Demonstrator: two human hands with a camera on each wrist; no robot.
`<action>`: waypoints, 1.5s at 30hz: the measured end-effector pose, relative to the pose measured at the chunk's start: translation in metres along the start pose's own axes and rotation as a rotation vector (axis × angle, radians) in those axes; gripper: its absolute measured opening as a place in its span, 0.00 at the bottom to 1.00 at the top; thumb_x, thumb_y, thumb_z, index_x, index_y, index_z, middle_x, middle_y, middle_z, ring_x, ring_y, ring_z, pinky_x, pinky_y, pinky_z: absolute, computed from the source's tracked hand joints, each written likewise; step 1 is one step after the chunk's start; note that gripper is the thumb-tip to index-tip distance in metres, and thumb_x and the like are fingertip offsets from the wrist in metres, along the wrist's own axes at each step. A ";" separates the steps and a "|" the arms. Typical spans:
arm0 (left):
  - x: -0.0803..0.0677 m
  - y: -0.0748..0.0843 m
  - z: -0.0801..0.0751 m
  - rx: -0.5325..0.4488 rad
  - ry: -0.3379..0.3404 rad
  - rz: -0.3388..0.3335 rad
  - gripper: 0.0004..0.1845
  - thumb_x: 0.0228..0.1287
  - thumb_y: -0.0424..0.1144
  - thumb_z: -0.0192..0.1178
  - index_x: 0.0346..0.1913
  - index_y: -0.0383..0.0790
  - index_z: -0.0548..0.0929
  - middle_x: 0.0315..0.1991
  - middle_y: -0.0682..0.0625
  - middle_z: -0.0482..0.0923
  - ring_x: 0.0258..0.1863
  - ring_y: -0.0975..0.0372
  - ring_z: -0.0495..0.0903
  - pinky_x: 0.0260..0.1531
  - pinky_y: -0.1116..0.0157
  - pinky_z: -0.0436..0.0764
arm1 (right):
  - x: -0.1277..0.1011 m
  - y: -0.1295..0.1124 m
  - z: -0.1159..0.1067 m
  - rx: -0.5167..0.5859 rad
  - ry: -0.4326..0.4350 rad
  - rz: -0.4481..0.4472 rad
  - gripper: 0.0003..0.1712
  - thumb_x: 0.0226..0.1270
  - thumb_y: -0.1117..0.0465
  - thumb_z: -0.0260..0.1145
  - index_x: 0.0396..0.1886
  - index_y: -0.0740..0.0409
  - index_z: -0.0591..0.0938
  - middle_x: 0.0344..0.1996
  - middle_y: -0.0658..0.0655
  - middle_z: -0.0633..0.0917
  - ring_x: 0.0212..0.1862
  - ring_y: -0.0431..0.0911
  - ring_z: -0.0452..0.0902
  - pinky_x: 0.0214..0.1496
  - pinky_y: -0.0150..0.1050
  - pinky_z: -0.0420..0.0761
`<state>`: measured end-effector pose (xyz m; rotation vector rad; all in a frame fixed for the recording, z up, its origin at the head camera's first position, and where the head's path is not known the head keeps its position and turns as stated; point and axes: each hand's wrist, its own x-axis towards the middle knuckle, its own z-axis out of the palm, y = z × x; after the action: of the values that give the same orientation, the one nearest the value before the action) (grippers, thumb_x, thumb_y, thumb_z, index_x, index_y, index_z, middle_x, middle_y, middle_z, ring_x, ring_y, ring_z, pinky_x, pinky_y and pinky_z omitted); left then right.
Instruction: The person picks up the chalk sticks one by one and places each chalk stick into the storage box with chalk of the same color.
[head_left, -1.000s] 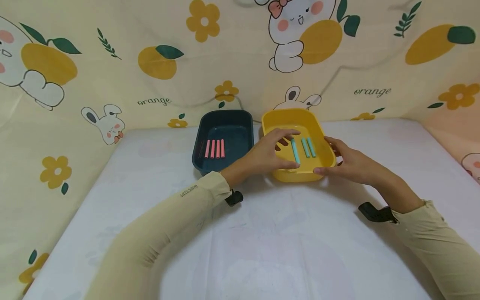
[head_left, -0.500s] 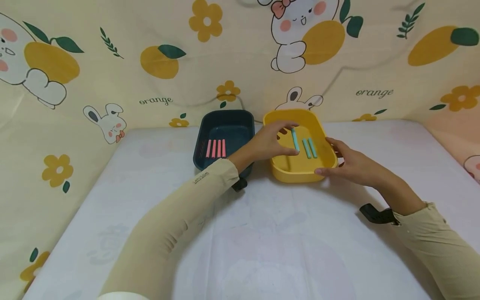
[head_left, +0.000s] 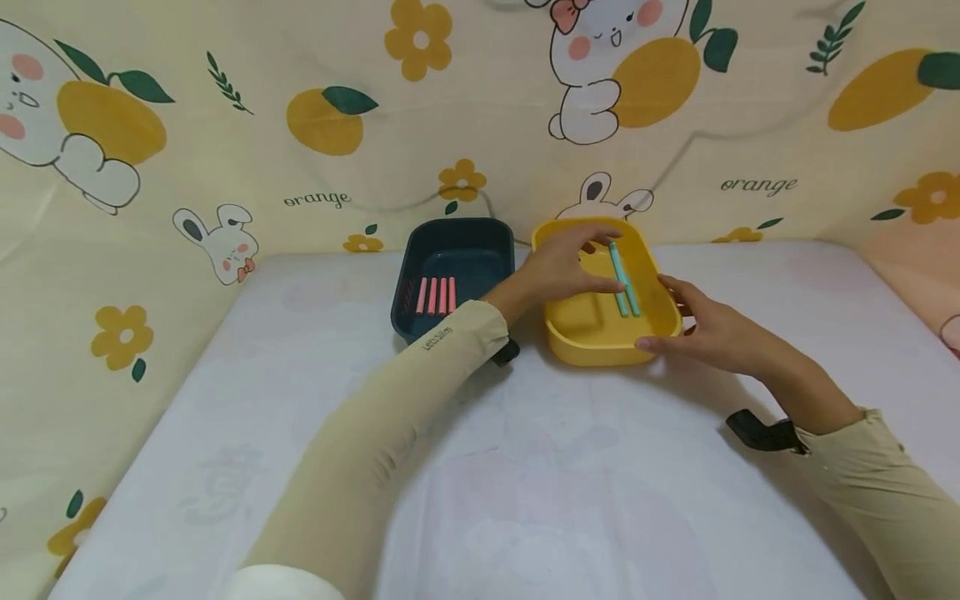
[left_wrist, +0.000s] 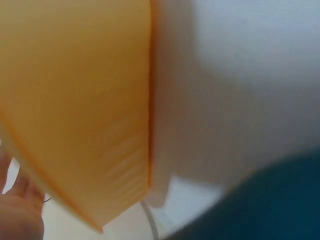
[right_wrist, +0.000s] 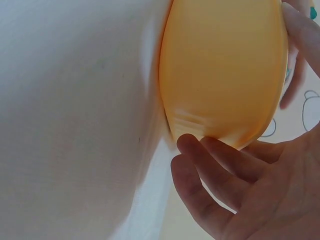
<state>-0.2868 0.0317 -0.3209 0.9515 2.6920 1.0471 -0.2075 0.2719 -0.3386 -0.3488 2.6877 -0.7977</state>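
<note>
In the head view, my left hand (head_left: pixel 566 265) reaches over the yellow bin (head_left: pixel 600 346) and holds a teal chalk stick (head_left: pixel 617 262) lengthwise between thumb and fingertips. The held stick overlaps other teal chalk sticks (head_left: pixel 633 302) lying side by side in the bin. Whether it touches them or the floor I cannot tell. My right hand (head_left: pixel 705 329) grips the bin's right side, thumb by the near rim. The right wrist view has that hand (right_wrist: pixel 260 185) with its fingers curled along the bin's outer wall (right_wrist: pixel 220 70). The left wrist view mostly shows the bin's wall (left_wrist: pixel 80 75).
A dark blue bin (head_left: pixel 468 250) stands just left of the yellow one, with several pink chalk sticks (head_left: pixel 437 296) lined up inside. My left forearm crosses its near right corner. A patterned cloth (head_left: pixel 337 50) hangs behind the white tabletop (head_left: pixel 517 500).
My left hand has moved right and slightly away with the teal chalk stick, from apart from the others to overlapping them. My right hand stays on the bin. The head view has shifted slightly.
</note>
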 end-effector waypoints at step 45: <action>0.026 -0.006 0.032 0.396 -0.216 -0.173 0.36 0.56 0.53 0.73 0.67 0.51 0.73 0.59 0.58 0.79 0.51 0.65 0.75 0.62 0.67 0.73 | -0.001 0.000 0.001 0.031 0.000 -0.021 0.63 0.63 0.37 0.67 0.81 0.57 0.40 0.73 0.71 0.61 0.70 0.63 0.61 0.64 0.59 0.74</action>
<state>-0.3007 0.0619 -0.3453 0.8048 2.7814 0.3609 -0.2060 0.2716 -0.3387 -0.3695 2.6732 -0.8441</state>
